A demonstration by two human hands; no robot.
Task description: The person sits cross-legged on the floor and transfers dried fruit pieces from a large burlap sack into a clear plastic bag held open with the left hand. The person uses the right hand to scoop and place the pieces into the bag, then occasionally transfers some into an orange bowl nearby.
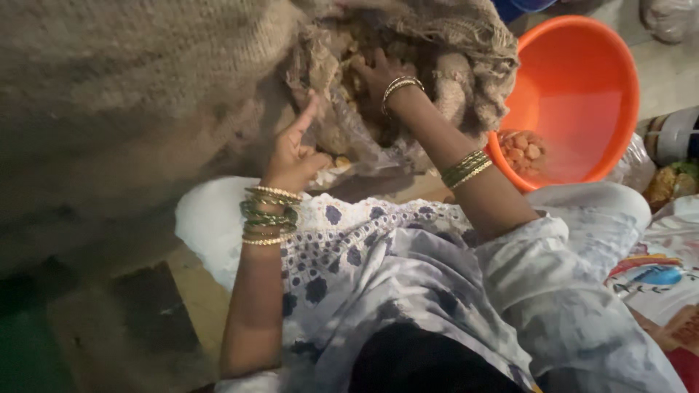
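Two hands work at a burlap sack [145, 87]: the left hand [295, 156], forefinger raised, holds its mouth apart, while the right hand [378, 73] curls among brown lumps [349, 51] inside, an orange basin [575, 94] just beside.

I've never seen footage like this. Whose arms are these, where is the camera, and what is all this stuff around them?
There is no machine here: a person wears a camera on the head, so this one picture looks down at their own arms and lap. The right hand reaches into the open mouth of a big burlap sack, among pale brownish lumps; whether its grip has closed on any is hidden. The left hand rests by the sack's clear plastic lining, forefinger raised, holding nothing that shows. Both wrists carry bangles. To the right stands an orange plastic tub with a few similar lumps inside.
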